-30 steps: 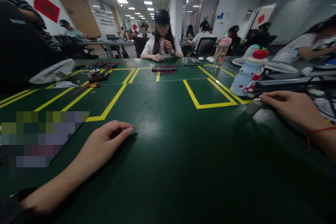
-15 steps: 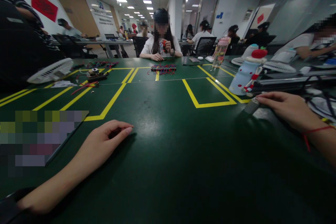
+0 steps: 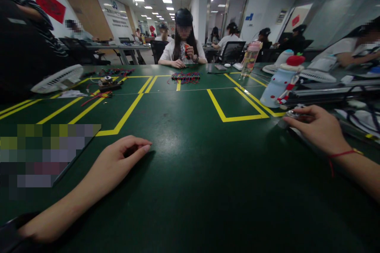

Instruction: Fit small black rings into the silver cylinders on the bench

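Note:
My left hand (image 3: 124, 156) rests on the green table, its thumb and fingertips drawn together in a loose pinch; nothing shows between them. At the right, my right hand (image 3: 317, 126) pinches a small silvery round object (image 3: 292, 114) between thumb and fingers, just above the tabletop. A greyish, see-through patch lies right under it, and I cannot tell whether this belongs to the object or is a reflection. Behind that hand stands a light blue bottle (image 3: 273, 87) with a red top. A pixelated flat panel (image 3: 59, 146) lies left of my left hand.
Yellow tape (image 3: 245, 119) marks areas on the green table (image 3: 190, 189). Wired parts (image 3: 185, 77) lie near a person (image 3: 184, 43) seated opposite. A white fan (image 3: 59, 79) and a small device (image 3: 107, 84) are at the left. A clear bottle (image 3: 251, 59) and cables (image 3: 356, 120) are at the right.
My right hand has moved slightly left and turned, keeping hold of the small silvery object, whose round top now shows more. My left hand stays almost in place.

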A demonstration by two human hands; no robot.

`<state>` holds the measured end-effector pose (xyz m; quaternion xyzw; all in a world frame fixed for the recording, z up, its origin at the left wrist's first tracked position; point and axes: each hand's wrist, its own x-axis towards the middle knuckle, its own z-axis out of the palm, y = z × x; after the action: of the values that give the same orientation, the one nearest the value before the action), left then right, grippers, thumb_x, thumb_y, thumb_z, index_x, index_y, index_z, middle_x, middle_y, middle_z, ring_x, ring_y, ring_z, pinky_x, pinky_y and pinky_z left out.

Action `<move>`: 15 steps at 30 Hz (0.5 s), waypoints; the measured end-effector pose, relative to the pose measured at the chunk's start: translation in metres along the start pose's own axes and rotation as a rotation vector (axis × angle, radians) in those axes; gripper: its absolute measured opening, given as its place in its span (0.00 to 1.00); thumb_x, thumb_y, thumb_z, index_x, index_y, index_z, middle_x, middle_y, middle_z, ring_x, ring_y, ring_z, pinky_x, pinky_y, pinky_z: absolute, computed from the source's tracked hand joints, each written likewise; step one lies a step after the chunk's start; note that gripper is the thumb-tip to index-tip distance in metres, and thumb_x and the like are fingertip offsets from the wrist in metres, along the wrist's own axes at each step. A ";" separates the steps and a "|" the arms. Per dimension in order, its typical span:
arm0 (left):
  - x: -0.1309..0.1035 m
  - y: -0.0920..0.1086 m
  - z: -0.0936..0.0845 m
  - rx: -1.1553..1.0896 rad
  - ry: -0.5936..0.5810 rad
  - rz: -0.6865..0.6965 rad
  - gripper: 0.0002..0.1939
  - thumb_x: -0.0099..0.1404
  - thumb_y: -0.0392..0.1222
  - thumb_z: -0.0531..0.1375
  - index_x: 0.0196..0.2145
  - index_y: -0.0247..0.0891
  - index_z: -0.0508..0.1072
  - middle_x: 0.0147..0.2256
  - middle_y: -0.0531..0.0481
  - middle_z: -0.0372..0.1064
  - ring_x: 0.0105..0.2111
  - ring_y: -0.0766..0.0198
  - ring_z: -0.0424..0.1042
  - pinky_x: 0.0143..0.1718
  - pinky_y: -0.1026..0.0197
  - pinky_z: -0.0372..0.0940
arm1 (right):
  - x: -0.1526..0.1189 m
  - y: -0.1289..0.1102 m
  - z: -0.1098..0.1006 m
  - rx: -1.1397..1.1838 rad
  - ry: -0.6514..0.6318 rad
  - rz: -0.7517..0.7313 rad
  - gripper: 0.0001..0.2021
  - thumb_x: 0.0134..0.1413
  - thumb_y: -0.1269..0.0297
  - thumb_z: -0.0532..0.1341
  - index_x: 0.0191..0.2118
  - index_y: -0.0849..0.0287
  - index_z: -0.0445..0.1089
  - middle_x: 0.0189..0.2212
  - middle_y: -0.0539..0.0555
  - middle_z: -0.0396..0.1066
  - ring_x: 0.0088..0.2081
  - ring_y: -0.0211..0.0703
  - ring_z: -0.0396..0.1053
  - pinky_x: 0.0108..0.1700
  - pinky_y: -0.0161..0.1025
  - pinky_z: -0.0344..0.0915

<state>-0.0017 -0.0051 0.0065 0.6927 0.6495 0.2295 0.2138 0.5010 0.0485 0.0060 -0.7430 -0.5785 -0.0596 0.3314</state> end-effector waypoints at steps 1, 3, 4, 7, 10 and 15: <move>0.001 -0.002 0.001 0.002 0.005 0.011 0.18 0.63 0.57 0.56 0.40 0.43 0.76 0.40 0.50 0.75 0.39 0.54 0.73 0.39 0.56 0.65 | 0.000 -0.002 0.001 -0.012 0.023 -0.042 0.19 0.44 0.55 0.66 0.41 0.61 0.72 0.38 0.61 0.73 0.36 0.44 0.71 0.37 0.38 0.64; 0.004 -0.006 0.004 0.010 0.008 0.035 0.18 0.63 0.57 0.56 0.40 0.44 0.76 0.40 0.50 0.75 0.39 0.54 0.73 0.38 0.56 0.65 | -0.004 -0.014 0.005 0.009 0.077 -0.156 0.19 0.45 0.57 0.65 0.44 0.62 0.72 0.41 0.61 0.73 0.39 0.44 0.72 0.40 0.38 0.66; 0.005 -0.008 0.005 0.015 0.006 0.046 0.18 0.63 0.57 0.56 0.40 0.44 0.76 0.40 0.49 0.75 0.39 0.54 0.73 0.38 0.56 0.66 | -0.008 -0.025 0.006 0.049 0.091 -0.217 0.20 0.46 0.58 0.65 0.45 0.62 0.72 0.42 0.61 0.73 0.39 0.44 0.72 0.42 0.38 0.67; 0.007 -0.010 0.006 0.029 0.000 0.064 0.18 0.63 0.57 0.56 0.40 0.44 0.75 0.41 0.48 0.74 0.39 0.54 0.73 0.39 0.56 0.66 | -0.030 -0.074 0.013 0.277 0.017 -0.370 0.20 0.48 0.59 0.65 0.47 0.62 0.71 0.44 0.59 0.73 0.38 0.42 0.73 0.42 0.39 0.71; 0.006 -0.010 0.006 0.030 0.003 0.074 0.17 0.63 0.57 0.56 0.40 0.45 0.76 0.41 0.48 0.74 0.39 0.54 0.72 0.39 0.55 0.66 | -0.062 -0.131 0.023 0.561 -0.249 -0.481 0.19 0.51 0.59 0.64 0.48 0.59 0.69 0.46 0.57 0.71 0.40 0.40 0.73 0.42 0.39 0.73; 0.005 -0.014 0.004 0.035 0.002 0.107 0.17 0.64 0.56 0.56 0.40 0.45 0.76 0.40 0.47 0.74 0.39 0.55 0.72 0.39 0.55 0.65 | -0.101 -0.179 0.041 0.716 -0.515 -0.633 0.16 0.52 0.60 0.63 0.47 0.56 0.67 0.48 0.54 0.70 0.46 0.40 0.71 0.47 0.40 0.72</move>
<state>-0.0105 0.0006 -0.0055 0.7298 0.6155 0.2299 0.1886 0.2953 0.0089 0.0024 -0.3638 -0.8204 0.2285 0.3773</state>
